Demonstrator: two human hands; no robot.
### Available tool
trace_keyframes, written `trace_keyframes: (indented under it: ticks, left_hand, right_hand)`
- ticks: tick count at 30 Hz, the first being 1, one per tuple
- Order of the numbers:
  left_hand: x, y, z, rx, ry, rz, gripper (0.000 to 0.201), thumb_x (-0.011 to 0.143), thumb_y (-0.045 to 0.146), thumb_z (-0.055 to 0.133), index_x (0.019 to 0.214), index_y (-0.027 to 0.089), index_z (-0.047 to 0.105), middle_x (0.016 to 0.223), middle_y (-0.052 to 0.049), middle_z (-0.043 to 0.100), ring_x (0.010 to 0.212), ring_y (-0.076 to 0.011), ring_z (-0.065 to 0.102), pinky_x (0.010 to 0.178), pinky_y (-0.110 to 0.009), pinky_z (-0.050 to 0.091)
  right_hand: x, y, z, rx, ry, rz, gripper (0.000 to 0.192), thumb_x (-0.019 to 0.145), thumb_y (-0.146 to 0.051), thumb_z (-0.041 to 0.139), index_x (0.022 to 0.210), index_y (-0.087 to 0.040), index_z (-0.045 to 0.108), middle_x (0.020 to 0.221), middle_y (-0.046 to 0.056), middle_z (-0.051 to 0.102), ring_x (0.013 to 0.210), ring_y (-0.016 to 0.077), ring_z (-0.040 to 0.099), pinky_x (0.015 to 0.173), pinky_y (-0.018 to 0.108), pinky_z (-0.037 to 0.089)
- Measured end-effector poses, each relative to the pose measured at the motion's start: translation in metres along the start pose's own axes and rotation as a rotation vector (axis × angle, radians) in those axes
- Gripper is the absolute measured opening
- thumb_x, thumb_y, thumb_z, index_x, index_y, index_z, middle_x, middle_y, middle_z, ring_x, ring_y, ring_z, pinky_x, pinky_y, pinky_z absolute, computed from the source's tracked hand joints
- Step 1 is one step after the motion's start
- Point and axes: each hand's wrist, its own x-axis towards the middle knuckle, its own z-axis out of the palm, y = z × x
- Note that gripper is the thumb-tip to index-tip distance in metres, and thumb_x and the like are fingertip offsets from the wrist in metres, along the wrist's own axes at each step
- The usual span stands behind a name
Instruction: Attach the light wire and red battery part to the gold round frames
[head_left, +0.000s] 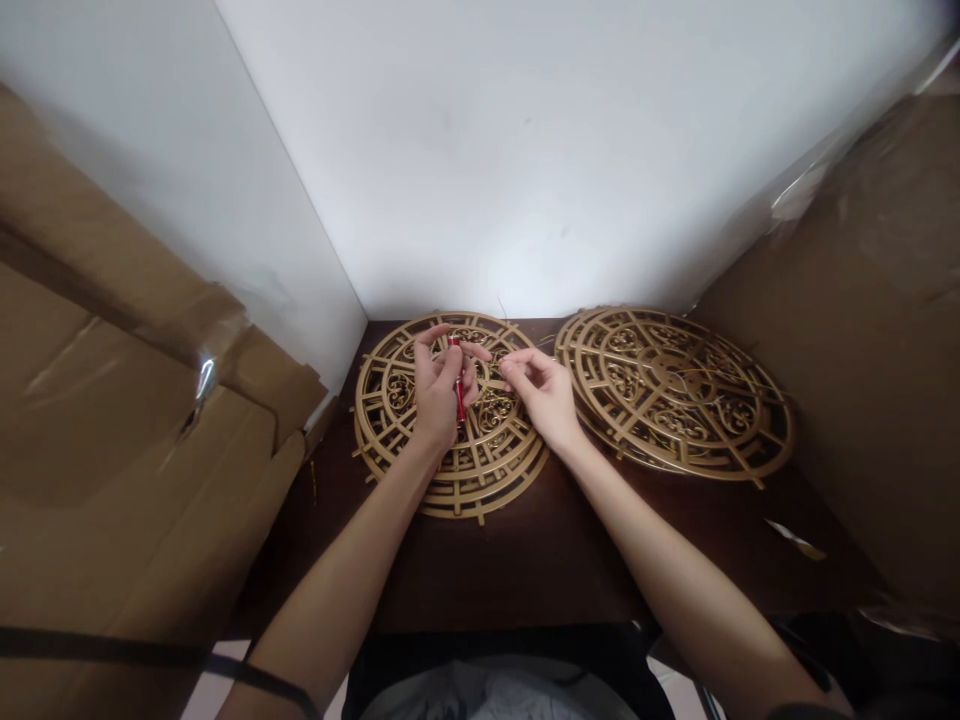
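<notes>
My left hand [439,385] is closed around a slim red pen-like tool [460,392] with silvery bands. It hovers over a stack of round gold openwork panels [480,507], which have a lattice rim and scrollwork inside. Just to the right, my right hand [546,392] has its thumb and fingertips pinched together above the right part of the same stack. What sits in that pinch is too small to make out. A thin strand [502,308] sticks up behind the panels.
A second stack of round gold panels [667,372] lies at the right on the dark brown table [510,580]. Near the right edge is a small blade-like item [796,539]. Cardboard [112,420] stands left, more cardboard [862,330] right, and a white wall [510,170] behind.
</notes>
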Motion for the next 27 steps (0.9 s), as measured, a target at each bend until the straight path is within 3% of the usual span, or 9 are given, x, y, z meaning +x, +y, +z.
trace_keyframes:
  ticks: [13,18,27]
  left_hand:
    - [-0.0018,-0.0033,0.0011,0.205,-0.106,-0.111,0.022,0.084,0.03,0.056,0.099,0.019,0.044,0.062,0.004,0.053,0.042,-0.0044,0.037,0.033,-0.012,0.027]
    - [-0.0027,-0.0057,0.0014,0.275,-0.192,-0.112,0.023,0.085,0.034,0.056,0.098,0.017,0.047,0.059,0.005,0.051,0.04,-0.0032,0.036,0.032,-0.012,0.027]
    - [-0.0044,-0.0052,0.0025,0.295,-0.241,-0.114,0.023,0.087,0.032,0.054,0.103,0.018,0.046,0.06,0.005,0.05,0.038,-0.0028,0.034,0.031,-0.013,0.024]
  right_hand:
    - [-0.0008,-0.0034,0.003,0.102,0.026,0.029,0.021,0.075,-0.038,0.069,0.079,-0.018,0.063,0.061,-0.004,0.059,0.056,0.0094,0.055,0.057,0.023,0.048]
    - [-0.0011,-0.0052,0.003,0.089,-0.008,-0.012,0.02,0.076,-0.037,0.068,0.081,-0.017,0.064,0.06,-0.003,0.06,0.053,0.009,0.054,0.051,0.021,0.045]
    - [-0.0006,-0.0033,0.0024,0.11,-0.035,-0.025,0.02,0.076,-0.036,0.068,0.08,-0.017,0.065,0.059,-0.002,0.061,0.055,0.0104,0.058,0.059,0.025,0.05]
